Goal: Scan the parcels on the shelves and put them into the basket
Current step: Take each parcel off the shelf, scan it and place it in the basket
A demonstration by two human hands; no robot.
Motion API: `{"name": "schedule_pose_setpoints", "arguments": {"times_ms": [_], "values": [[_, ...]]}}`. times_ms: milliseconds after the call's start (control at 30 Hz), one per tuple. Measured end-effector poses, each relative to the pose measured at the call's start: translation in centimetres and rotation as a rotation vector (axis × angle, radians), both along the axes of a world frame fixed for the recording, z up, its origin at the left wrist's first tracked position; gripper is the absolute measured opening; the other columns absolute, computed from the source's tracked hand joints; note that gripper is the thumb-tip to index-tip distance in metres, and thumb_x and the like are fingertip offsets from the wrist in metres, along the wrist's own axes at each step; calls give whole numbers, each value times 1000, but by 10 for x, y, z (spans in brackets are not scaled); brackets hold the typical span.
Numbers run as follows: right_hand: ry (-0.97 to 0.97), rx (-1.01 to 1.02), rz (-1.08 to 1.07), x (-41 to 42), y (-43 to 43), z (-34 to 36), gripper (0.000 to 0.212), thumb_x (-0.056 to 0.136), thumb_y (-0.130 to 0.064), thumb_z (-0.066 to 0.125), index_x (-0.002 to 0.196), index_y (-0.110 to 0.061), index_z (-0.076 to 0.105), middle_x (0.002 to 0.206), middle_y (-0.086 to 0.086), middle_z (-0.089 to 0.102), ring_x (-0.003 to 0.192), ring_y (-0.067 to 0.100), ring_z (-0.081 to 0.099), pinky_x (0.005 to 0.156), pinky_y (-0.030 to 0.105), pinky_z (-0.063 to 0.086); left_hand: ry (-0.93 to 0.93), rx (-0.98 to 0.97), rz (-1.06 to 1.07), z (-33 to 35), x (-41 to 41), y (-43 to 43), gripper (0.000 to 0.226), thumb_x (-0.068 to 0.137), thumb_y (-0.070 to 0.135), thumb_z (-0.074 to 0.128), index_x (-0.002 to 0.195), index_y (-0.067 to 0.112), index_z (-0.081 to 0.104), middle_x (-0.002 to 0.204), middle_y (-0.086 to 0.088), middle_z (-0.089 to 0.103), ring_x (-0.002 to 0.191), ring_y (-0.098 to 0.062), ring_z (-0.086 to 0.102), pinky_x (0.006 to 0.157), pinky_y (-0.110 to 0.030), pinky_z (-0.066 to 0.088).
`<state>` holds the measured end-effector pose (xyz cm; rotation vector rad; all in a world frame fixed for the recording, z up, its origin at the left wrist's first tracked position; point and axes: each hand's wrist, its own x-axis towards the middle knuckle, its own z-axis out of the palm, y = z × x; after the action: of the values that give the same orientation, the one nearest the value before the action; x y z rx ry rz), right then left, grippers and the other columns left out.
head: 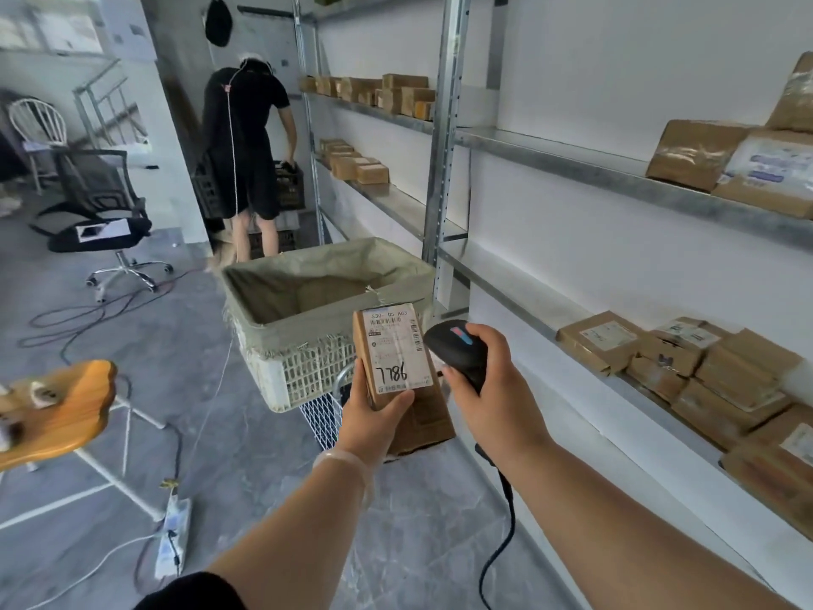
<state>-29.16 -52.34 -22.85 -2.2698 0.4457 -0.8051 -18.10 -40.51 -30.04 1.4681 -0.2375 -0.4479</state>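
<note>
My left hand [373, 418] grips a brown cardboard parcel [398, 363] from below, label up, with "7786" written on it. My right hand [492, 385] holds a black barcode scanner [457, 345] just right of the parcel, its head beside the label. Right behind the parcel stands the white plastic basket [281, 380], lined with a grey-green sack, on a wire cart. A brown parcel lies inside it. More brown parcels [704, 367] lie on the low shelf at my right.
Metal shelving [444, 169] runs along the right wall with parcels on several levels. A person [246, 147] bends over a black crate ahead. An office chair [101, 226] stands left; cables and a power strip [173, 539] lie on the floor. A wooden stool [57, 411] is near left.
</note>
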Motion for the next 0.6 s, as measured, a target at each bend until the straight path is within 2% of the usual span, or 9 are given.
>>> {"name": "schedule_pose_setpoints", "arguments": {"times_ms": [133, 233, 267, 333, 400, 467, 600], "values": [[8, 21, 42, 49, -14, -13, 53, 91, -28, 66, 134, -31, 37, 133, 0, 57, 114, 21, 61, 85, 38, 58, 32, -2, 45, 5, 39, -7, 77, 90, 17, 71, 150, 40, 29, 127, -2, 63, 105, -25, 66, 85, -46, 60], [28, 46, 83, 86, -24, -21, 52, 91, -30, 66, 133, -35, 35, 133, -1, 57, 114, 22, 60, 87, 40, 57, 66, 26, 102, 9, 66, -13, 83, 89, 21, 73, 153, 36, 23, 128, -5, 62, 106, -27, 65, 90, -50, 57], [35, 60, 99, 97, -27, -22, 51, 91, -31, 65, 132, -36, 35, 132, -1, 57, 114, 22, 61, 87, 42, 57, 77, 34, 122, 10, 75, -15, 84, 88, 22, 74, 153, 34, 23, 126, -5, 62, 105, -26, 66, 89, -47, 58], [27, 73, 126, 119, -34, -22, 52, 90, -29, 67, 133, -33, 37, 130, 1, 59, 112, 25, 61, 87, 40, 55, 72, 69, 160, 10, 93, -19, 83, 87, 25, 75, 152, 30, 23, 121, -3, 62, 99, -21, 66, 79, -37, 60], [22, 75, 153, 141, -40, -23, 52, 90, -28, 68, 134, -30, 40, 127, 2, 60, 109, 24, 62, 84, 34, 54, 75, 100, 190, 12, 110, -23, 81, 85, 29, 77, 149, 30, 26, 113, 1, 62, 93, -16, 66, 61, -26, 58], [22, 81, 173, 162, -43, -24, 52, 89, -29, 68, 133, -31, 41, 125, 2, 61, 107, 25, 62, 83, 36, 54, 92, 100, 207, 12, 128, -26, 77, 85, 30, 77, 145, 30, 29, 105, 7, 61, 87, -14, 66, 48, -20, 53], [42, 87, 198, 200, -45, -28, 51, 90, -32, 67, 133, -34, 39, 126, -1, 60, 107, 23, 62, 82, 32, 52, 117, 111, 226, 10, 164, -26, 72, 85, 32, 77, 141, 31, 32, 100, 10, 59, 83, -14, 66, 46, -19, 52]]}}
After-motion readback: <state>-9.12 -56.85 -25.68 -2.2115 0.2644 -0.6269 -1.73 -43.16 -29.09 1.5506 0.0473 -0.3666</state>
